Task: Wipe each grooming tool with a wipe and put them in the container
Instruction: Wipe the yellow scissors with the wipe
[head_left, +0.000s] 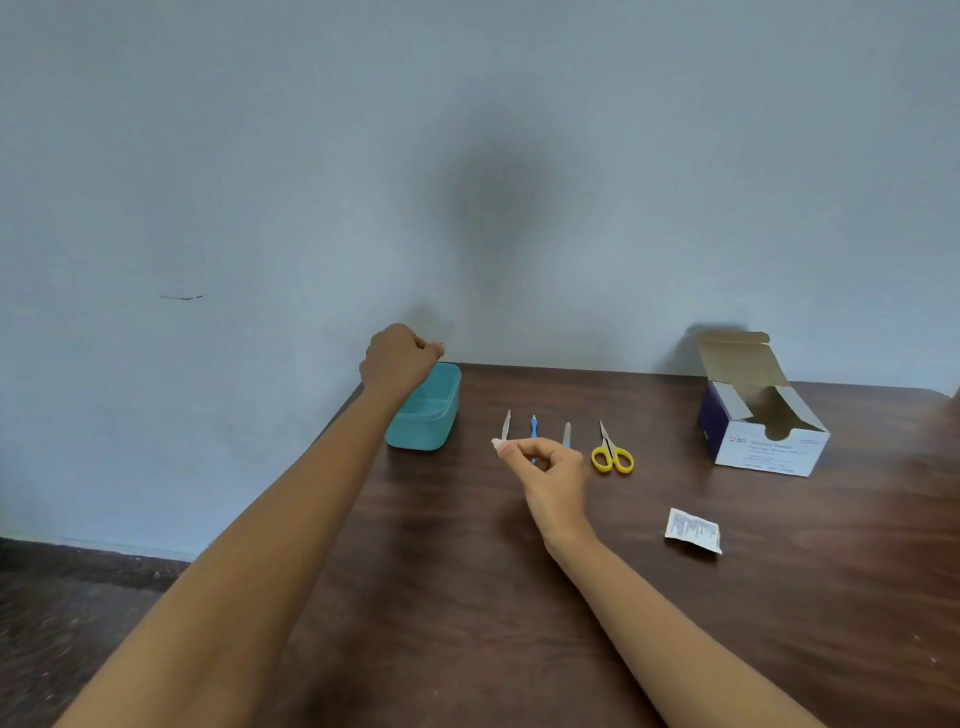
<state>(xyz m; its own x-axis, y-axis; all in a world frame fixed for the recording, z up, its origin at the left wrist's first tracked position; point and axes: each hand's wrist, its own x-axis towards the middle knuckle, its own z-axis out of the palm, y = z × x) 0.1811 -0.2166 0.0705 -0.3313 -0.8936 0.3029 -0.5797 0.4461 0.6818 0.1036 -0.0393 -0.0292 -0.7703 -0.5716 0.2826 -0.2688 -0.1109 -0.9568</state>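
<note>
fingers (521, 451) of the right hand (553, 480) pinch a small white wipe (497, 444) between thumb and forefinger, low over the table (467, 597). the left hand (399, 359) hangs above the far end of the teal container (434, 426), fingers curled into a fist; whether they hold anything cannot be told.

the table is dark brown wood, set against a pale blue-grey wall (260, 182); a dark floor (78, 597) shows low on the left.

four tools lie side by side, tips toward the wall: a slim metal tool (506, 425), a blue-handled tool (533, 427), a nail file (567, 434) and yellow-handled scissors (613, 456). the right hand covers the near ends of the blue tool and the file. the container stands open, left of the row, at the table's back left corner. an open box of alcohol swabs (769, 447) sits far right near the wall, and a torn sachet (693, 530) lies right of the right forearm.

the left forearm crosses the table's left edge. bare wood stretches between the forearms.
</note>
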